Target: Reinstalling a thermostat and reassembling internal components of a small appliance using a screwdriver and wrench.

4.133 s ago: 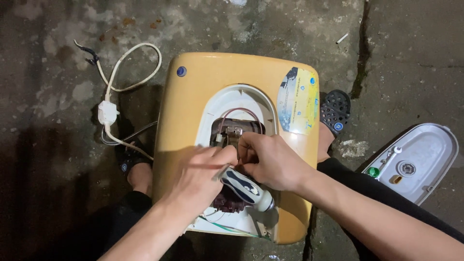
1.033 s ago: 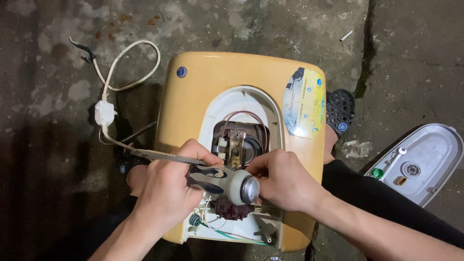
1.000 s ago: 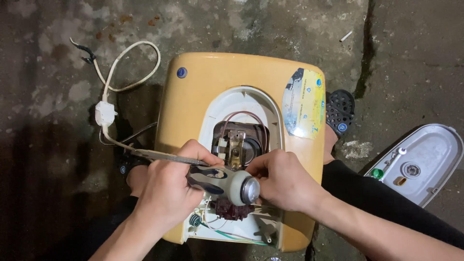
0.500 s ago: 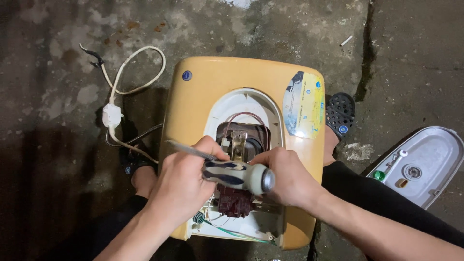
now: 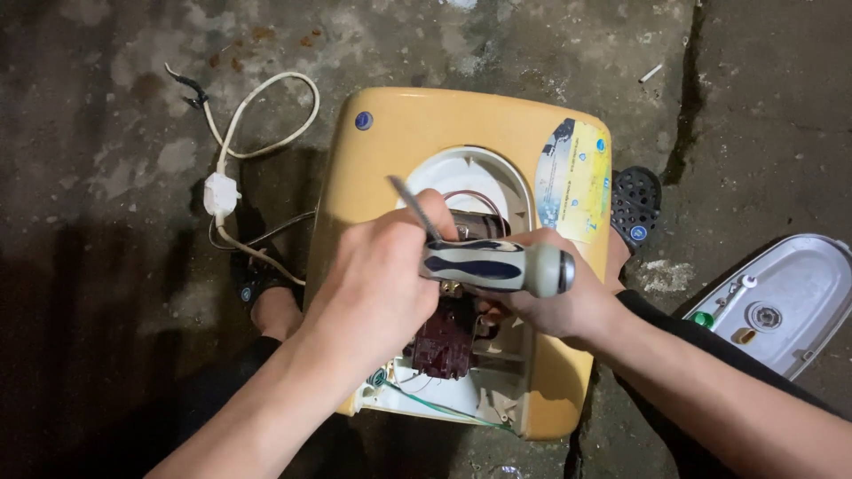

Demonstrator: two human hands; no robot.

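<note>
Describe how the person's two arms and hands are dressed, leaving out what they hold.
Both hands are bare, with no gloves, rings or watch in view. The left hand leads to a forearm bare as far as the frame shows. The right hand ends at a black long sleeve reaching the wrist, plain and unmarked.

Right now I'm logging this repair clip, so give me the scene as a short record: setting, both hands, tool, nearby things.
setting: yellow casing lying on concrete floor, its opening showing wiring
left hand: over the opening, around the screwdriver shaft
right hand: under the screwdriver handle, at the opening's edge
screwdriver: blue and white handle, lying across the opening
cord: white, left of casing
cover: grey, lying apart at right
sandal: black, right of casing
</note>
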